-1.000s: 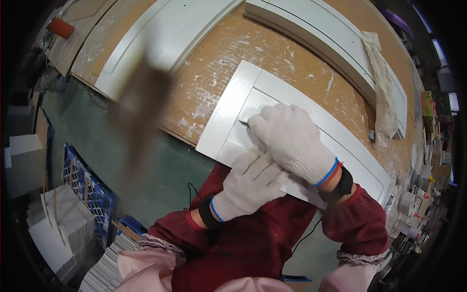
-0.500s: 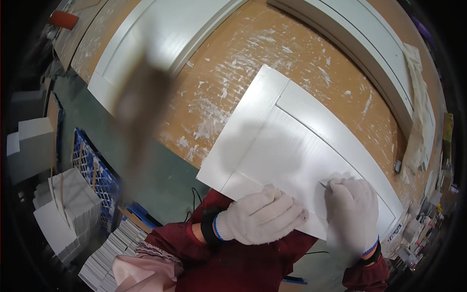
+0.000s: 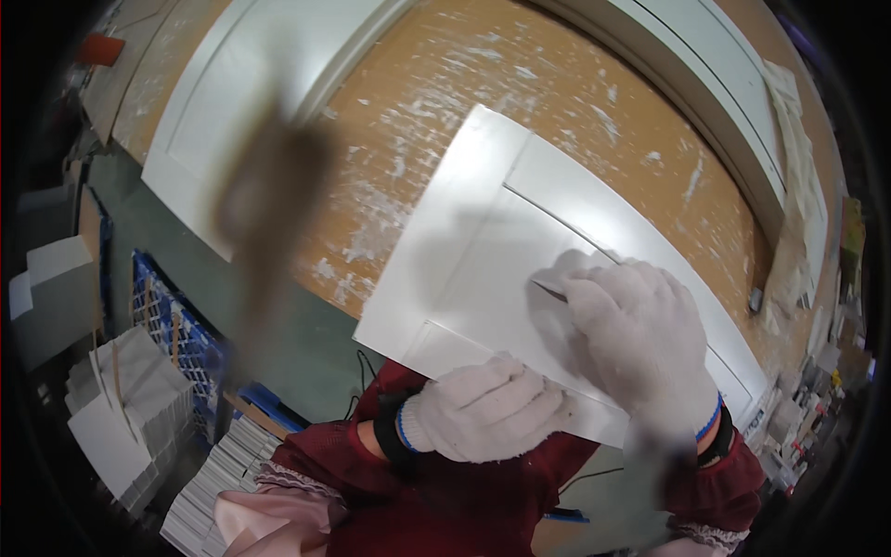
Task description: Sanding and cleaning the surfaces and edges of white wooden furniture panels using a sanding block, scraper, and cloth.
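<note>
A white framed panel [image 3: 483,251], like a cabinet door, lies slantwise on the worktable in front of me. Both my hands wear white knit gloves with blue cuffs. At the panel's near edge, my left hand [image 3: 492,408] is closed with its fingers curled against that edge; its fingertips are partly hidden. Over the recessed middle of the panel is my right hand [image 3: 640,334], pinching a thin dark pointed blade [image 3: 549,290]. The blade's tip points left, close to the panel surface. Its handle is hidden inside my glove.
The brown tabletop [image 3: 436,84] is smeared with white flecks. More white panels lie at the far left [image 3: 251,65] and far right [image 3: 705,74], with a beige cloth [image 3: 789,186] beside the latter. Stacked white boards [image 3: 130,399] and a blue crate [image 3: 176,316] stand lower left. A blurred brown shape hangs before the camera.
My right hand has moved up and left across the panel with the blade, which now shows more. The left hand stays at the near edge. The whole view has shifted slightly.
</note>
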### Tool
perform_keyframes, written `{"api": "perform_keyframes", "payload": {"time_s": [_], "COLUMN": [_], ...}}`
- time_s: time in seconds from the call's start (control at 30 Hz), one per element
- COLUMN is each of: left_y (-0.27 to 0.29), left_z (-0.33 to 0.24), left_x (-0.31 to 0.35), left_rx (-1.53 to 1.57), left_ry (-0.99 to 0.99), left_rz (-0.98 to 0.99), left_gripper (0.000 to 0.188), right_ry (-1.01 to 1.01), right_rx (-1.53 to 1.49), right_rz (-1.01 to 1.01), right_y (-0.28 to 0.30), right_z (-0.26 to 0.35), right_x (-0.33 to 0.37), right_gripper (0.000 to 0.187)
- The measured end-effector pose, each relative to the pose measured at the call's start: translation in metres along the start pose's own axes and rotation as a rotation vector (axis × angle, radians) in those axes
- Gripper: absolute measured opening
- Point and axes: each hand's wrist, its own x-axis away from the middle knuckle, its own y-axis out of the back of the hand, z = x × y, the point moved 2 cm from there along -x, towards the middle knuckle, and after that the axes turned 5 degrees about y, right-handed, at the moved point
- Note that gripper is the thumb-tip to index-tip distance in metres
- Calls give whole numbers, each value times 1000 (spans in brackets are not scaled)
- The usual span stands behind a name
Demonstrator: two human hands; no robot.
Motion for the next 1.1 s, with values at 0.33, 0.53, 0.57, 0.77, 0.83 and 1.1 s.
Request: {"api": "perform_keyframes", "payload": {"time_s": [0.33, 0.53, 0.57, 0.77, 0.83, 1.1], "left_y": [6, 12, 14, 1, -9, -21], "left_z": [0, -19, -22, -45, -54, -56], "left_x": [-1, -14, -20, -43, -37, -38], "left_rx": [53, 71, 40, 55, 26, 27], "left_ry": [-45, 64, 115, 152, 112, 68], "left_rz": [31, 152, 215, 459, 440, 389], "left_gripper": [22, 41, 47, 66, 67, 69], "right_ry": [-186, -886, -909, -1589, -1547, -1481], "right_rx": [-40, 17, 30, -251, -164, -2], "right_rz": [254, -174, -185, -498, -518, -436], "right_y": [3, -12, -18, -36, -38, -37], "right_z": [6, -6, -3, -26, -41, -86], "right_x": [133, 264, 278, 346, 349, 341], "right_gripper": [27, 27, 27, 27, 27, 30]}}
